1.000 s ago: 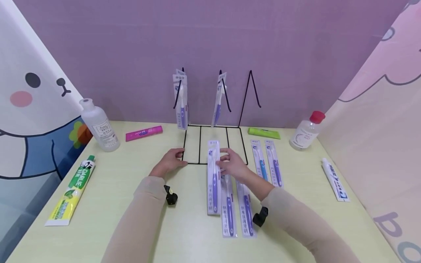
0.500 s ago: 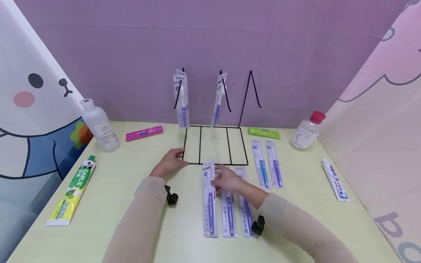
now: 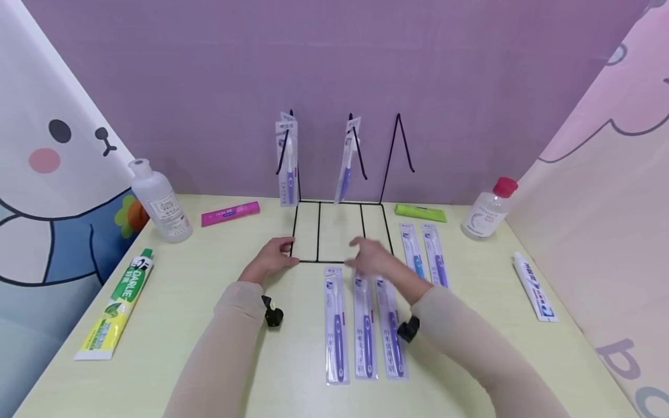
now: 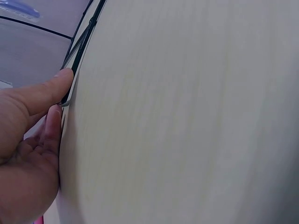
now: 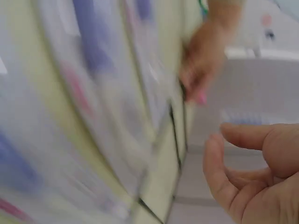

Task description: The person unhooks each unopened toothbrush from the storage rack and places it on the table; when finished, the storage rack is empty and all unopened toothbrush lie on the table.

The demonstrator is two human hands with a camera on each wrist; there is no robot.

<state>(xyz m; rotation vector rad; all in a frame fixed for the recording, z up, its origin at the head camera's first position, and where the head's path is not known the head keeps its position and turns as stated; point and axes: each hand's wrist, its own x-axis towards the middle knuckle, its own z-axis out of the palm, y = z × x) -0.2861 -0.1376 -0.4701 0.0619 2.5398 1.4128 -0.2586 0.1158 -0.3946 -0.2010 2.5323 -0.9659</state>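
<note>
My left hand [image 3: 269, 258] pinches the front left corner of a black wire display rack [image 3: 317, 232]; the left wrist view shows the thumb on the wire [image 4: 80, 53]. Above the rack's front bar, my right hand [image 3: 372, 258] holds nothing, its thumb and fingertips apart in the right wrist view. Three packaged purple toothbrushes lie side by side before the rack: a left pack [image 3: 337, 331], a middle pack [image 3: 366, 331] and a right pack [image 3: 393, 337]. More packaged toothbrushes hang from the left hook [image 3: 288, 168] and the middle hook [image 3: 346, 162].
Right of the rack lie a blue toothbrush pack [image 3: 413, 249] and a purple one [image 3: 435, 255]. Toothpaste tubes lie around: pink [image 3: 230, 213], green [image 3: 420, 212], yellow-green [image 3: 116, 307], white [image 3: 534, 287]. A white bottle [image 3: 162, 200] and a red-capped bottle [image 3: 488, 209] stand at the sides.
My right hand has laid a purple toothbrush pack down left of two others, let go and moved up and right towards the rack. The left hand has stayed on the rack corner.
</note>
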